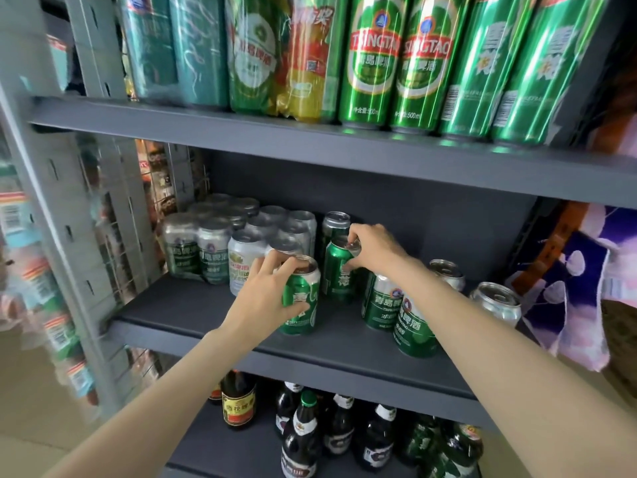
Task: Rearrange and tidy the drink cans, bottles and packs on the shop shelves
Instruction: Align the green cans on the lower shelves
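Note:
On the middle shelf point(193, 312) my left hand point(267, 291) grips a short green can point(303, 305) that stands near the front edge. My right hand point(374, 248) holds the top of a second green can point(339, 270) just behind it. A third dark green can point(335, 224) stands further back. To the right, two green-and-white cans point(382, 305) stand under my right forearm, with two silver-topped cans point(496, 301) beyond them. Shrink-wrapped packs of silver cans point(213, 246) fill the shelf's left side.
The top shelf point(310, 143) carries tall green Tsingtao cans point(372, 60) and wrapped packs point(255, 53). Dark glass bottles point(303, 429) stand on the bottom shelf. A grey slotted upright point(65, 215) bounds the left; purple patterned fabric point(579, 277) hangs at the right.

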Tool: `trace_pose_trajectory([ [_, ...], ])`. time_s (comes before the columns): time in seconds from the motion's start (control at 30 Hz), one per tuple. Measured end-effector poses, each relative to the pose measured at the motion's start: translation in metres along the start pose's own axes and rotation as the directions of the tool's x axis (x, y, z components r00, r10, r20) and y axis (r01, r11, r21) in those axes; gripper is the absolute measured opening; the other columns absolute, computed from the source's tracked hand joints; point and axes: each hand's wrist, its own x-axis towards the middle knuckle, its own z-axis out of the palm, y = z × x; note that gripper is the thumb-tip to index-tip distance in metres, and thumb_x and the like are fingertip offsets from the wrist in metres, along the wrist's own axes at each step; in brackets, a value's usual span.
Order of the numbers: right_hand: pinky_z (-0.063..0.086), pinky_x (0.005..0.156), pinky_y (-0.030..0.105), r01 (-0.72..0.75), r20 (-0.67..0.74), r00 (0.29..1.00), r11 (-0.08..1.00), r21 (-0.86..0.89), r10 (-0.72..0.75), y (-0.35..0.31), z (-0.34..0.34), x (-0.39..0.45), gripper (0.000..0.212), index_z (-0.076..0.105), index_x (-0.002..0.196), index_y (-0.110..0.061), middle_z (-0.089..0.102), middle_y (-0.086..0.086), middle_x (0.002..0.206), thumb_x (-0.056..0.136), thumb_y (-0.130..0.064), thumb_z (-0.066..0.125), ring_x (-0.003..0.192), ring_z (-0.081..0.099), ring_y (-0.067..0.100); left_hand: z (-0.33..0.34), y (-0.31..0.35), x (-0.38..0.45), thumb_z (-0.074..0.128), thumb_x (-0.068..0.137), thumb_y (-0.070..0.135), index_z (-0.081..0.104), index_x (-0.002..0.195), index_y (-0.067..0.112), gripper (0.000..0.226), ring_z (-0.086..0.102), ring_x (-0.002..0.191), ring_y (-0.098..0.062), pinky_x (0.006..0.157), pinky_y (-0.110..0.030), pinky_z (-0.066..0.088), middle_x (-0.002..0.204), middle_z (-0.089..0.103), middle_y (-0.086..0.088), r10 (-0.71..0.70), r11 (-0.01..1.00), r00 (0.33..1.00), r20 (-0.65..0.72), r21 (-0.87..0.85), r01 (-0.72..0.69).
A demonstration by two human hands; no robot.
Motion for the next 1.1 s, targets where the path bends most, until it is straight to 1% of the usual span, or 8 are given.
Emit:
trace_pose_trajectory([
  [0.13,0.046,0.077,0.034,-0.028,-0.019,0.999,0.999,-0.016,0.028,-0.011,0.007,0.011,0.052,0.055,0.109,-0.009,0.06,0.011,0.112,0.068,-0.024,0.083,0.095,0.057,0.025,-0.001,0.001,-0.001,0.068,0.081,0.036,0.041,0.132,0.022,0.059,0.033,0.109,-0.021,0.094,-0.028,0.033,0.125,0.036,0.0,0.0,1.0,1.0,0.016,0.014,0.0],
  [0.3,0.041,0.074,0.029,-0.091,-0.033,0.995,0.994,0.055,0.093,-0.001,0.004,0.01,0.048,0.055,0.104,-0.011,0.058,0.009,0.112,0.067,-0.023,0.084,0.089,0.05,0.021,-0.001,0.002,0.0,0.069,0.08,0.034,0.042,0.131,0.024,0.059,0.034,0.111,-0.02,0.093,-0.025,0.032,0.126,0.038,0.002,0.008,1.0,1.0,0.0,-0.024,-0.008],
  [0.43,0.044,0.092,0.042,-0.086,0.012,0.996,0.996,0.036,0.086,-0.007,0.008,0.008,0.061,0.048,0.114,-0.01,0.052,0.011,0.12,0.068,-0.031,0.082,0.108,0.052,0.03,0.001,0.003,-0.001,0.07,0.08,0.032,0.041,0.133,0.025,0.06,0.035,0.112,-0.02,0.094,-0.026,0.033,0.126,0.039,0.002,-0.018,0.999,1.0,-0.012,-0.042,0.018],
  [0.7,0.036,0.106,0.043,-0.345,-0.056,0.938,0.938,-0.045,0.342,0.01,-0.005,0.008,0.058,0.05,0.121,-0.005,0.053,0.016,0.126,0.073,-0.022,0.079,0.118,0.051,0.032,0.005,0.002,-0.003,0.071,0.079,0.028,0.043,0.132,0.025,0.06,0.038,0.111,-0.019,0.094,-0.026,0.034,0.126,0.041,0.004,-0.021,0.996,0.999,-0.039,-0.082,0.018],
  [0.83,0.034,0.108,0.045,-0.415,-0.068,0.909,0.909,-0.034,0.412,0.025,-0.015,0.008,0.044,0.052,0.117,-0.004,0.051,0.016,0.127,0.079,-0.016,0.071,0.121,0.049,0.034,0.006,0.0,-0.003,0.071,0.079,0.029,0.043,0.132,0.025,0.06,0.039,0.111,-0.019,0.093,-0.027,0.036,0.127,0.04,0.004,-0.016,0.997,0.999,-0.041,-0.08,0.012],
  [0.93,0.043,0.095,0.04,-0.361,-0.002,0.932,0.93,0.068,0.362,0.035,-0.026,0.001,0.043,0.057,0.1,-0.007,0.053,0.015,0.114,0.075,-0.038,0.072,0.116,0.052,0.035,0.007,-0.001,-0.003,0.071,0.079,0.03,0.044,0.132,0.024,0.06,0.039,0.113,-0.019,0.095,-0.029,0.037,0.128,0.041,0.003,-0.009,0.996,0.999,-0.042,-0.085,0.006],
  [1.0,0.043,0.093,0.036,-0.274,-0.008,0.961,0.958,0.088,0.276,0.04,-0.032,-0.013,0.056,0.056,0.113,-0.012,0.051,0.012,0.119,0.072,-0.047,0.073,0.117,0.048,0.03,0.008,-0.002,-0.005,0.071,0.079,0.029,0.044,0.133,0.023,0.06,0.039,0.113,-0.02,0.096,-0.03,0.037,0.128,0.041,0.002,-0.011,0.996,0.998,-0.056,-0.09,0.006],
  [1.1,0.036,0.091,0.032,-0.104,0.072,0.992,0.994,-0.022,0.105,0.038,-0.029,-0.045,0.066,0.049,0.128,-0.024,0.045,0.007,0.124,0.07,-0.041,0.076,0.122,0.04,0.025,0.01,-0.002,-0.007,0.07,0.08,0.029,0.042,0.134,0.024,0.061,0.039,0.113,-0.021,0.096,-0.03,0.037,0.129,0.041,0.001,-0.014,0.996,0.997,-0.073,-0.088,0.008],
])
